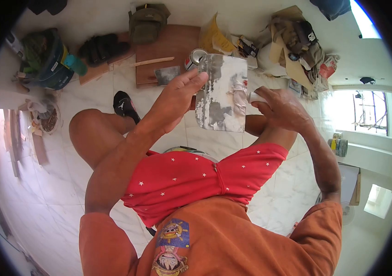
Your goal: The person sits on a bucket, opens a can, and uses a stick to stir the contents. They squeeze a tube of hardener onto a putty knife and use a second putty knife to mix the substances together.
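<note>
A flat metal plate (216, 92), smeared with white and grey paste, is held up in front of me above my knees. My left hand (180, 99) grips its left edge, fingers wrapped round it. At the plate's right side, my right hand (281, 108) is closed round a pale, rounded handle (255, 97). Whitish paste (239, 99) lies on the plate's right part, near that handle. What the handle belongs to is hard to make out. Just behind the plate's upper left corner stands an open can (197, 57).
A brown board (177, 37) bears a wood strip (152, 61) and a grey metal piece (167, 75). Beyond are a backpack (147, 25), a yellow bag (220, 39) and a cardboard box (292, 69). A dark bucket (53, 69) stands left. My foot (125, 105) rests on the tiles.
</note>
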`<state>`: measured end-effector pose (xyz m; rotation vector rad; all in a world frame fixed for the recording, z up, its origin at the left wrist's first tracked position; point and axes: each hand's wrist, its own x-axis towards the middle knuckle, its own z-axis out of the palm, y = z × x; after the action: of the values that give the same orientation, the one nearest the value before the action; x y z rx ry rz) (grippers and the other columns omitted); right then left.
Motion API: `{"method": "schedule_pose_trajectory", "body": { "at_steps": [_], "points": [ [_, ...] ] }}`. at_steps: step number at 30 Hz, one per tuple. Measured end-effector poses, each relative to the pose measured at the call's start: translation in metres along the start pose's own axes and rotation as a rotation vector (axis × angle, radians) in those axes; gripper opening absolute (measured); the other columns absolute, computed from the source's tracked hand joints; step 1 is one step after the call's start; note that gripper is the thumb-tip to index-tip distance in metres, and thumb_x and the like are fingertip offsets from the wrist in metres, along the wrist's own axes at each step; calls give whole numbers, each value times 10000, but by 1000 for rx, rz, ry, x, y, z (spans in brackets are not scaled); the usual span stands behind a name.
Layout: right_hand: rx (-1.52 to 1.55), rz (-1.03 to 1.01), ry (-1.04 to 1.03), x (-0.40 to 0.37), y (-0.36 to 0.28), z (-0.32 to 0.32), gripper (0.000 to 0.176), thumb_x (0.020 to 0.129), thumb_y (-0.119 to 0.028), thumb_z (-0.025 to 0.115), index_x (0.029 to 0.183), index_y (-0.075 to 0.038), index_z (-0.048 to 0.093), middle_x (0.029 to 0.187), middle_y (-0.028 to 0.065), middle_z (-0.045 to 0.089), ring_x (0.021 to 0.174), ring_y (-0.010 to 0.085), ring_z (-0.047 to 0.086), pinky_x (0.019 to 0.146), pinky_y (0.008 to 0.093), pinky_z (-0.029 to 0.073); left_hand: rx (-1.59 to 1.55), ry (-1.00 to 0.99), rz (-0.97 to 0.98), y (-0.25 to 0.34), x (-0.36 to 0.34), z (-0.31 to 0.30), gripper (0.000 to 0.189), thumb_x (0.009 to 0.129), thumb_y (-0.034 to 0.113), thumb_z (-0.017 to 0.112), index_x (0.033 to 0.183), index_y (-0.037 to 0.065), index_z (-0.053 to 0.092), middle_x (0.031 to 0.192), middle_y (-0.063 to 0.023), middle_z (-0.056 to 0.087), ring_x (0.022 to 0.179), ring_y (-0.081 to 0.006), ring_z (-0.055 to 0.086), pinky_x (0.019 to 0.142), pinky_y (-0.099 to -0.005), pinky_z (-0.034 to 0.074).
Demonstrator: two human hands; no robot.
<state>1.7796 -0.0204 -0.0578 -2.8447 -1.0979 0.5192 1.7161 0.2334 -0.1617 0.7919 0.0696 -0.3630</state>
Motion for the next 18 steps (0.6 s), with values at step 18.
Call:
{"method": "schedule_pose_trajectory", "body": {
  "at_steps": [18],
  "points": [
    [344,65,175,-24,0,7,312,917,-192,647,1171,-22,586,936,180,676,860,340,665,778,405,506,-128,77,-33,-7,17,-17,374,1049,272,486,1283,-13,543,1159,-81,643,1014,-145,643,908,-320,543]
  ]
}}
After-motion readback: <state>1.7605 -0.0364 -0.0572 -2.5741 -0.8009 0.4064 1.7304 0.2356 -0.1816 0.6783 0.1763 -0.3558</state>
